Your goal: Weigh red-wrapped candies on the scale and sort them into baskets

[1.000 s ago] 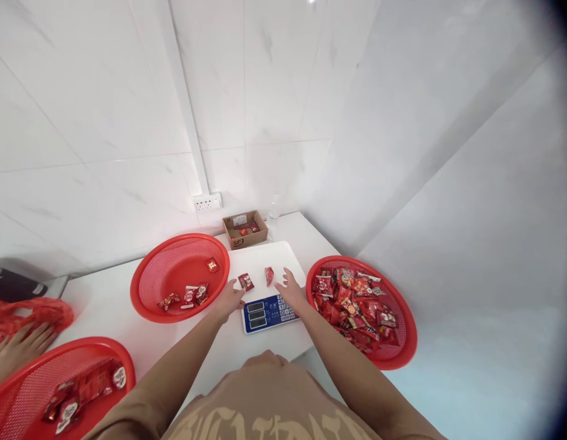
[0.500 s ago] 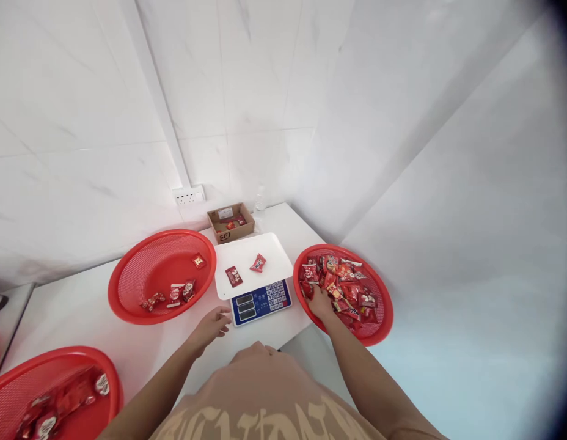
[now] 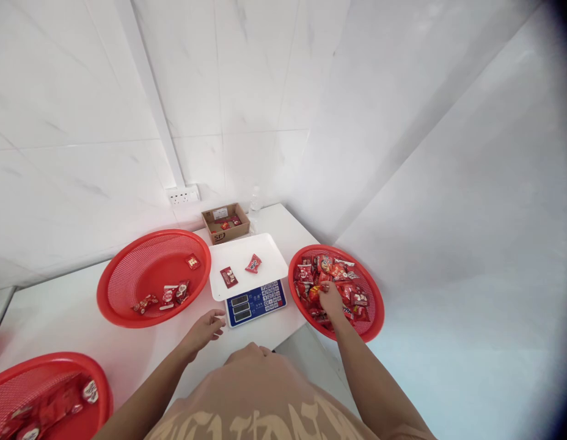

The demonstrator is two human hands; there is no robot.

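My right hand [image 3: 332, 299] is over the right red basket [image 3: 377, 318], its fingers pinched on a red-and-yellow wrapped snack packet [image 3: 314, 294]. Many other small red snack packets [image 3: 345, 272] lie heaped under and around it. My left hand [image 3: 204, 330] hovers empty by the lower left corner of the digital scale [image 3: 256, 305], fingers loosely apart. On the scale's white tray [image 3: 272, 256] rest two packets apart from each other: a dark red flat one [image 3: 228, 277] and a lighter red one [image 3: 253, 263].
Left of the scale stands a second red basket [image 3: 110, 293] with a few packets. Another red basket [image 3: 107, 382] is at the lower left. Behind the tray are a cardboard box [image 3: 233, 232] with packets and a clear bottle [image 3: 255, 201]. A wall rises at the right.
My right hand has risen from the left part of the heap and shifted a little right, with a packet at its fingertips. The view has turned slightly; my left hand stays by the scale.
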